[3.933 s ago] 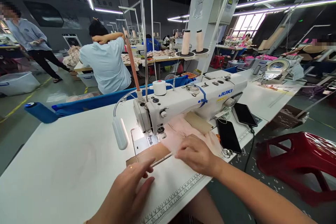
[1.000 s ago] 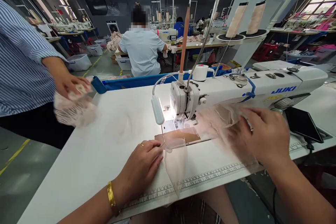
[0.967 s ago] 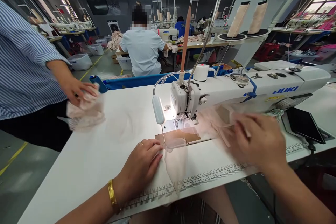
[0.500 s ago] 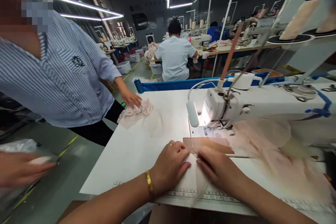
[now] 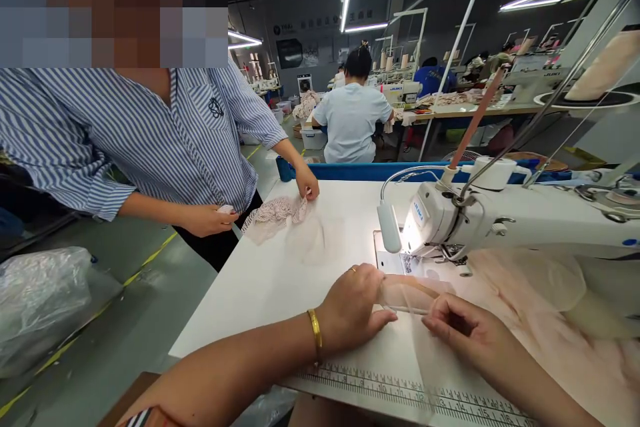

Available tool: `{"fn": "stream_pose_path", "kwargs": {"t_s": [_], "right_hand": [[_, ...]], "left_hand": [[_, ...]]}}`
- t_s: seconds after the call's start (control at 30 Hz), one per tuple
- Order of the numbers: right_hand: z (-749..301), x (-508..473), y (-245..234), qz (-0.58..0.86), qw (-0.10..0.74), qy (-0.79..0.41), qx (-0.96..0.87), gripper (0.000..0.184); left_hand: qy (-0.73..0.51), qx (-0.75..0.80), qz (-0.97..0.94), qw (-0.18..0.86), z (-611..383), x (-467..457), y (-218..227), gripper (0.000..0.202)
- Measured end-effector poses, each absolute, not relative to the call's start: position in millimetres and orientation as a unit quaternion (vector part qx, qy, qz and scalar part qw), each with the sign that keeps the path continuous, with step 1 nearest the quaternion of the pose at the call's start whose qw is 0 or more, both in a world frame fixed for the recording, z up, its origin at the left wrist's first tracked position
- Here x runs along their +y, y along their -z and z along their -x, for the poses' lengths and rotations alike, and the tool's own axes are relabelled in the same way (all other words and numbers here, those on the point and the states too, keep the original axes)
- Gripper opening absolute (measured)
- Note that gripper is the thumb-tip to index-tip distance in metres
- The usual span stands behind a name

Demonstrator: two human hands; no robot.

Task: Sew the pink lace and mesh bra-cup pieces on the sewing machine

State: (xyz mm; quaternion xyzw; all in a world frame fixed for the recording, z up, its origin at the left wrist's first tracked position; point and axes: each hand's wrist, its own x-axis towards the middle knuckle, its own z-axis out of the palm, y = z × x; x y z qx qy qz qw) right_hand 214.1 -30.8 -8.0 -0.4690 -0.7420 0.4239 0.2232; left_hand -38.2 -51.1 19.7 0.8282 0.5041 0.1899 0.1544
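A strip of sheer pale pink fabric (image 5: 410,297) lies on the white table in front of the sewing machine (image 5: 425,213). My left hand (image 5: 353,307) rests on the strip's left end, fingers pressing down and thumb spread apart from them. At the strip's right part, my right hand (image 5: 465,330) pinches the near edge between thumb and fingertips. A loose sheer tail hangs toward the table's front edge. Beside my right forearm, a larger heap of pink sheer fabric (image 5: 540,307) spreads under the machine arm. The needle area is lit by a small lamp (image 5: 389,227).
A co-worker in a striped shirt (image 5: 165,147) stands at the table's left end, one hand on a lace piece (image 5: 273,219). Sheer pieces (image 5: 313,237) lie nearby. A ruler tape (image 5: 380,383) runs along the front edge. A plastic bag (image 5: 45,307) stands on the floor.
My right hand has moved right, away from my left, along the fabric edge. My left thumb has spread. The co-worker has come closer and now pinches the lace. The view has shifted.
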Motion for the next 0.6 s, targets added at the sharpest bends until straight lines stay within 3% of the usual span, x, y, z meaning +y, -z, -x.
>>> {"fn": "stream_pose_path", "kwargs": {"t_s": [0.07, 0.1, 0.2, 0.23, 0.5, 0.6], "right_hand": [[-207, -36, 8, 0.468, 0.232, -0.426, -0.739, 0.039], [-205, -39, 6, 0.464, 0.237, -0.429, -0.737, 0.036], [-205, -44, 2, 0.458, 0.255, -0.443, -0.728, 0.037], [-207, -43, 2, 0.459, 0.254, -0.444, -0.726, 0.038], [-215, -25, 8, 0.456, 0.207, -0.397, -0.769, 0.039], [-212, -20, 10, 0.449, 0.190, -0.367, -0.792, 0.036]], "left_hand": [[-0.230, 0.489, -0.816, 0.208, 34, -41, -17, 0.070], [-0.235, 0.482, -0.807, 0.246, 32, -37, -15, 0.067], [-0.224, 0.466, -0.785, 0.339, 28, -27, -13, 0.017], [-0.228, 0.462, -0.782, 0.352, 28, -25, -14, 0.010], [-0.279, 0.462, -0.727, 0.424, 28, -28, -14, 0.003], [-0.274, 0.473, -0.751, 0.371, 30, -28, -14, 0.009]]}}
